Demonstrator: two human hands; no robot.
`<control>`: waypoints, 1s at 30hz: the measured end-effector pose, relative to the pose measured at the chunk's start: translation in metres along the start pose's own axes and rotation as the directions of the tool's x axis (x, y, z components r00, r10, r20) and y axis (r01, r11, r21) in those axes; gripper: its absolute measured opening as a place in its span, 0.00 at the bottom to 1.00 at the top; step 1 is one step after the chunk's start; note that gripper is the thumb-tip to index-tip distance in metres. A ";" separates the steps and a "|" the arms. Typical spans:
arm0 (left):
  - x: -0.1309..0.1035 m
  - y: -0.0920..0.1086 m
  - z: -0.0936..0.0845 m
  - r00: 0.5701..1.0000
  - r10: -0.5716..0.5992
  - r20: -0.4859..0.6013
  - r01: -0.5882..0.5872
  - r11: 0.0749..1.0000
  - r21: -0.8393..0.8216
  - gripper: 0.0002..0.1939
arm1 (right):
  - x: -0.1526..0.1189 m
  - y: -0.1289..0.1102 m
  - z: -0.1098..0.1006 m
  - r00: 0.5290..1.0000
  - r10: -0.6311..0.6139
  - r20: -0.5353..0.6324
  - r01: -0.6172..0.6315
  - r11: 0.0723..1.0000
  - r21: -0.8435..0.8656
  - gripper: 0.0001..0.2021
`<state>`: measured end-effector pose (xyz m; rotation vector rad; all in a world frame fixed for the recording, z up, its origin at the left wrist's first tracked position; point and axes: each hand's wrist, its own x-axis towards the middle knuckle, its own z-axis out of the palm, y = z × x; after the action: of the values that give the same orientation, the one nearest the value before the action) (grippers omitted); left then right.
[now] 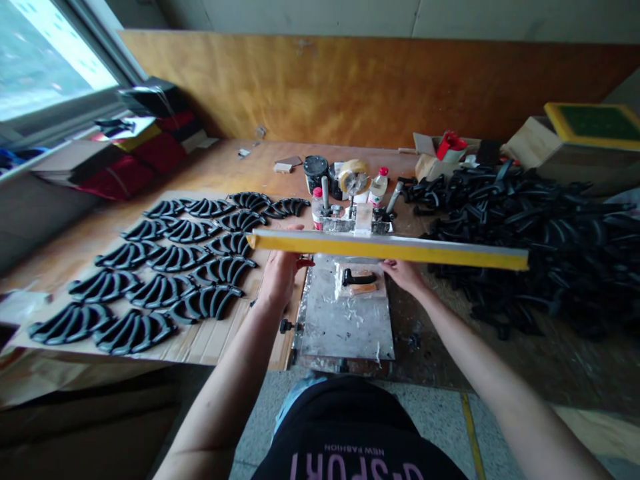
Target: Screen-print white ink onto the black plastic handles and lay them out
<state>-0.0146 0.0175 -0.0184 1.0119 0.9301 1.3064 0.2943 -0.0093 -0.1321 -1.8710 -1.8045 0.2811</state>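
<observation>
A long frame with a yellow edge [390, 251], seen nearly edge-on, hangs raised across the view and covers part of both hands. My left hand [280, 270] is under its left part, with the visible fingers stretched to the right. Below the frame's middle, my right hand [404, 275] has its fingertips drawn together by the right edge of a metal plate [345, 333]; anything between them is too small to make out. Between the hands, a curved black handle-like part [361, 278] lies on a holder on the plate, beside an orange-brown strip [363, 289].
Rows of black curved parts [150, 287] lie on cardboard at left. A big heap of similar parts [520, 227] covers the right side. Behind the frame stand a clamp stand [357, 217], jars [316, 173] and a red-capped bottle [379, 187]. Boxes [545, 157] stand at back right.
</observation>
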 end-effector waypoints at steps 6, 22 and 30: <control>-0.033 -0.047 0.006 0.935 -0.351 -0.041 0.352 0.936 0.018 0.28 | -0.037 -0.044 0.043 0.989 -0.130 0.072 0.128 0.991 0.024 0.05; -0.075 -0.128 -0.205 0.652 -0.516 -0.556 0.758 0.451 0.471 0.26 | -0.060 0.148 -0.055 0.945 0.323 -0.046 -0.306 0.829 -0.468 0.21; -0.067 -0.126 -0.207 0.733 -0.500 -0.461 0.650 0.317 0.690 0.23 | -0.043 0.111 -0.040 0.982 0.116 0.151 -0.089 0.980 -0.177 0.14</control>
<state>-0.1766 -0.0367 -0.2029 1.0763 1.9463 0.2356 0.4061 -0.0575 -0.1626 -2.1188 -1.8917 0.3331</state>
